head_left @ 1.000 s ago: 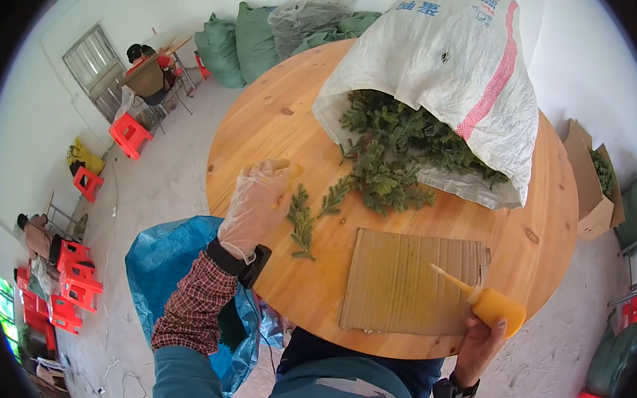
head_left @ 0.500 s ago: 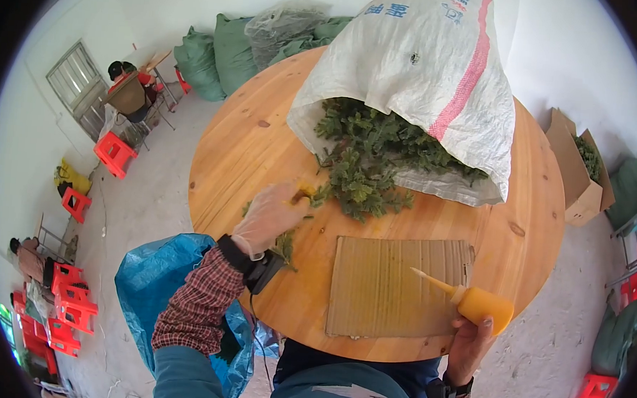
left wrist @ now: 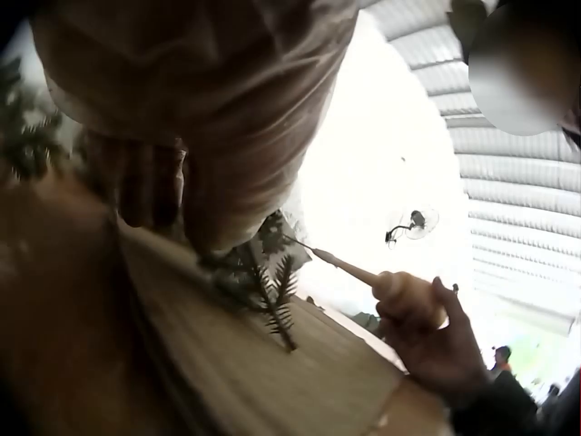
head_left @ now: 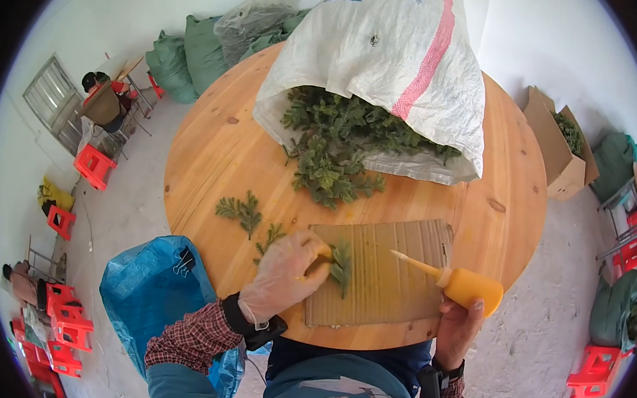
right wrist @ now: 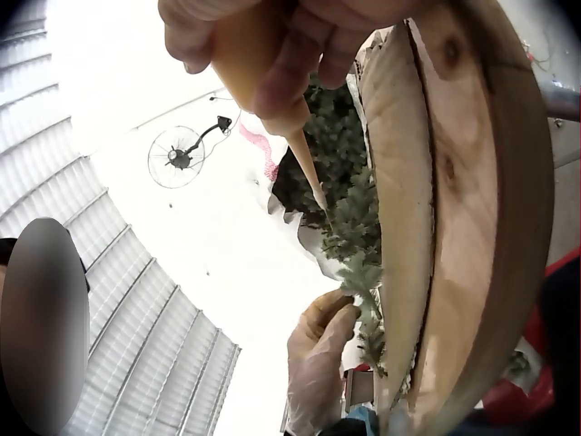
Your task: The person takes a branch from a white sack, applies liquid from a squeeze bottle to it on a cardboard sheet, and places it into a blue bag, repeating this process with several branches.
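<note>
My left hand (head_left: 284, 276), in a thin clear glove, pinches a small green conifer sprig (head_left: 341, 267) over the left part of a corrugated cardboard sheet (head_left: 393, 291). The same sprig (left wrist: 272, 304) shows below the fingers in the left wrist view. In my bare right hand (head_left: 458, 331) is a squeeze bottle (head_left: 475, 290) of orange-yellow liquid, gripped at its body. Its long thin nozzle points left over the cardboard, towards the sprig. Two loose sprigs lie to the left: one sprig (head_left: 240, 212) in full view, another sprig (head_left: 269, 240) partly behind the left hand.
A white woven sack (head_left: 375, 49) spills conifer branches (head_left: 335, 171) on the round wooden table (head_left: 510, 160). A blue bag (head_left: 146, 276) hangs at the table's left edge. To the right stands a cardboard box (head_left: 554, 155); red stools (head_left: 94, 165) and seated people are on the left.
My left hand has picked up a sprig and carried it right, over the cardboard. The cardboard has turned slightly. The right hand keeps holding the bottle, nozzle pointing left.
</note>
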Available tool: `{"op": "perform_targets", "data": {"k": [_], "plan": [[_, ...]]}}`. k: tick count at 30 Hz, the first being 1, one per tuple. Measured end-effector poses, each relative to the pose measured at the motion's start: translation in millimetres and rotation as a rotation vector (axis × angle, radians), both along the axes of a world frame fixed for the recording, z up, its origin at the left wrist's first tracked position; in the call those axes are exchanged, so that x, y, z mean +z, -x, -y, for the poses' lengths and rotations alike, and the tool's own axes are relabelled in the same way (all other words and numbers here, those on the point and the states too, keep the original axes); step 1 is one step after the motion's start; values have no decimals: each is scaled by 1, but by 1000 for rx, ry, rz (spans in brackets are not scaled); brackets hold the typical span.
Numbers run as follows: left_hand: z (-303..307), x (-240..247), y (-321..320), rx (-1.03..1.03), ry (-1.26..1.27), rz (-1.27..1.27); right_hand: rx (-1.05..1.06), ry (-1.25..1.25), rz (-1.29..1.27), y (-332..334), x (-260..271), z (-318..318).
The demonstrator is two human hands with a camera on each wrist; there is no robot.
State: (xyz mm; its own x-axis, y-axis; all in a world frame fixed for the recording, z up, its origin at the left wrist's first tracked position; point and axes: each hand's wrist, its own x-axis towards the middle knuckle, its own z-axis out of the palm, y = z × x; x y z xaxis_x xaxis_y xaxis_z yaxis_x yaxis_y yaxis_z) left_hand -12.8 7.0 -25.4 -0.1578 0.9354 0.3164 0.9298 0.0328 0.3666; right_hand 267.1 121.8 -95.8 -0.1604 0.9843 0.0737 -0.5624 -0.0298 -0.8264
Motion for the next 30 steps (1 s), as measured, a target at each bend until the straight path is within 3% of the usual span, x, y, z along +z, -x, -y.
{"op": "perform_targets", "data": {"k": [5, 9, 17, 20, 25, 28, 29, 30], "plan": [[4, 17, 3, 83, -144, -102, 11, -19, 14, 0, -1, 1], [3, 18, 3, -9, -176, -179, 6, -20, 9, 1, 0, 1], [-2, 0, 2, 83, 76, -46, -2, -22, 31, 3, 5, 2], [1, 5, -10, 117, 148, 273, -14, -31, 33, 3, 3, 3], [6, 5, -24, 121, 183, 544, 3, -50, 42, 2, 3, 2], [7, 5, -26, 159, 232, 1170, 14, -23, 1, -2, -3, 1], [7, 8, -26, 159, 232, 1170, 21, -11, -20, -3, -4, 0], [9, 13, -25, 197, 220, 920, 20, -11, -20, -3, -3, 0]]}}
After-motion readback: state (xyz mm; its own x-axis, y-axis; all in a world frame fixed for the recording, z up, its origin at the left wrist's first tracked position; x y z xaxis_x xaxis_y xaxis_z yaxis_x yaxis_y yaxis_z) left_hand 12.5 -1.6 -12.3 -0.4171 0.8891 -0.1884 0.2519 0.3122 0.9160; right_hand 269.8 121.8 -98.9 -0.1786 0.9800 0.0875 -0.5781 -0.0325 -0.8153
